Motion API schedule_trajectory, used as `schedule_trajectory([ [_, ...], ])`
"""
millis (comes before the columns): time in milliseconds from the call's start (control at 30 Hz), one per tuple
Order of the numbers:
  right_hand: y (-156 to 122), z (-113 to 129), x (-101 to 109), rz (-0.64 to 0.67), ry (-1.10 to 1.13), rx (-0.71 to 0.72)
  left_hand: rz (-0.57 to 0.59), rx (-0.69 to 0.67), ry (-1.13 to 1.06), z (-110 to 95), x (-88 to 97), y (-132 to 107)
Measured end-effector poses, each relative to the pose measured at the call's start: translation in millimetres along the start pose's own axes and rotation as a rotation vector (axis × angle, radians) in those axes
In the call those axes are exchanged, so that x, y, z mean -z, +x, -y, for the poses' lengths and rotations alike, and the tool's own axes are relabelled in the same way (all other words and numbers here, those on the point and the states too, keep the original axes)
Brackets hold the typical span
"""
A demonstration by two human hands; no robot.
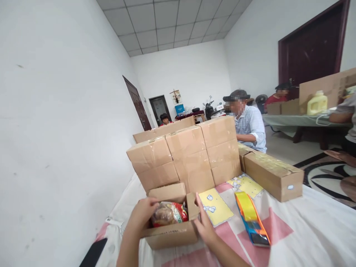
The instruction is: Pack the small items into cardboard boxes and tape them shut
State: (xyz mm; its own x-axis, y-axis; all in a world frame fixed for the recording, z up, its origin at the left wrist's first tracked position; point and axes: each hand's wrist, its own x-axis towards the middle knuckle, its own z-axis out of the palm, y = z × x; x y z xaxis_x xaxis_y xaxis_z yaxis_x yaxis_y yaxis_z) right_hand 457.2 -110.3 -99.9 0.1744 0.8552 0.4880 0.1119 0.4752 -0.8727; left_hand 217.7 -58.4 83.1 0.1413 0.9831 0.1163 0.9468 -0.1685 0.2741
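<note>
An open cardboard box (169, 234) sits on the covered table in front of me, its flaps up. Inside lies a snack packet (169, 213) with red printing. My left hand (142, 212) reaches over the box's left edge, and its curled fingers rest on the packet. Against the box's right wall and flap is my right hand (204, 224), fingers together and pointing up. A tape dispenser (251, 218) in orange and blue, with yellow tape, lies to the right of my right hand.
Sealed cardboard boxes (191, 155) are stacked behind the open one, and a long sealed box (274, 174) lies at the right. Yellow sheets (215, 207) lie on the cloth. A white wall runs along the left. People sit further back, one behind the stack (249, 122).
</note>
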Motion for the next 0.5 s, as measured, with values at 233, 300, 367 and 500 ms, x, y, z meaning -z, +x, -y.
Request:
schedule_trajectory([
  [233, 4, 34, 7, 0.184, -0.055, 0.146, -0.598, 0.364, -1.114, 51, -54.8, -56],
  [300, 7, 38, 11, 0.206, -0.092, 0.161, -0.403, 0.257, -1.451, 47, -77.7, -64],
  [367, 8, 38, 14, 0.211, -0.094, 0.169, -0.326, 0.173, -1.587, 40, -90.1, -71],
  [500, 10, 41, 19, 0.212, -0.085, 0.214, -0.333, 0.092, -1.533, 28, -97.6, -85],
])
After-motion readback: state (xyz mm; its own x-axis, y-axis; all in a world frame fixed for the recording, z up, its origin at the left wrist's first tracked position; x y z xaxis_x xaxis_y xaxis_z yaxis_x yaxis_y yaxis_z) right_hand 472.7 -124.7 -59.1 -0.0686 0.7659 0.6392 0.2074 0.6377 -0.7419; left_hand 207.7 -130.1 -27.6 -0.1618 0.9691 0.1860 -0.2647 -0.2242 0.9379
